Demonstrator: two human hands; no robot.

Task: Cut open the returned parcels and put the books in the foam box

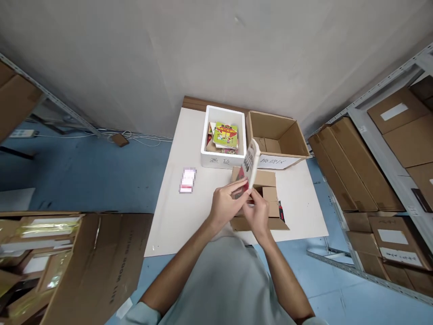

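A book [251, 159] with a pale edge and a white, grey and red cover is held upright, slightly tilted, between both hands. My left hand [223, 204] grips its lower left side, fingers closed across the cover. At the lower right corner, the fingers of my right hand [257, 211] are closed on the same book. Just below it stands an open cardboard box [267, 179] with its flaps spread; smaller cardboard pieces show inside, partly hidden by my hands. Farther back, a white foam box [222, 160] holds several books, a green and yellow picture book [225, 135] on top.
A larger open cardboard box [302, 140] with a white handwritten label stands at the table's back right. On the white table [169, 216] lies a pixelated pink-and-white item [187, 180]. Shelves with cartons [355, 167] flank the right; a big carton [101, 262] stands at left.
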